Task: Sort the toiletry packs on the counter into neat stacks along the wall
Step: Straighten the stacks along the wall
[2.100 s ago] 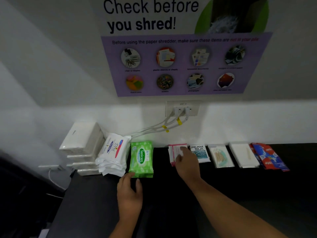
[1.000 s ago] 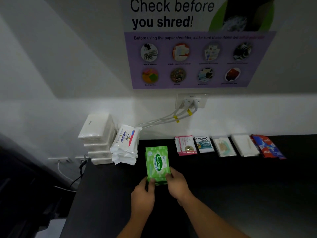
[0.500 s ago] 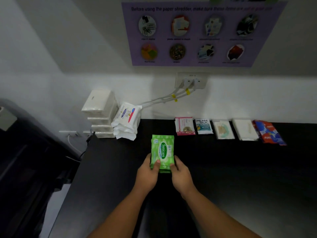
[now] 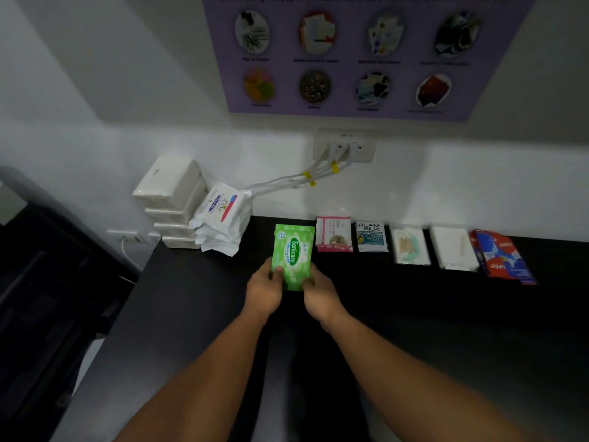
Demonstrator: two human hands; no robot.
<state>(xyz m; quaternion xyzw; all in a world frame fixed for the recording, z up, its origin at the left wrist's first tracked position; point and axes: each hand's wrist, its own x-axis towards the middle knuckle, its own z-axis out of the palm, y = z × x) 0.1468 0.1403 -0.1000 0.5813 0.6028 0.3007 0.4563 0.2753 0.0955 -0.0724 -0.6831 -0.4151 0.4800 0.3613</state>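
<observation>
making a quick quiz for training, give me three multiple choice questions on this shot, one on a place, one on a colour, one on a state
1. Where does the pink Dove sachet lie from the Sanicare pack? A right; B left; C underneath.
2. What colour is the Sanicare pack? A blue; B green; C red.
3. What grips the Sanicare pack? A one hand; B no hand; C both hands.
Answers: 1 A, it sits next along the wall row; 2 B, its wrapper is green; 3 C, the left hand and right hand pinch its near end.
</observation>
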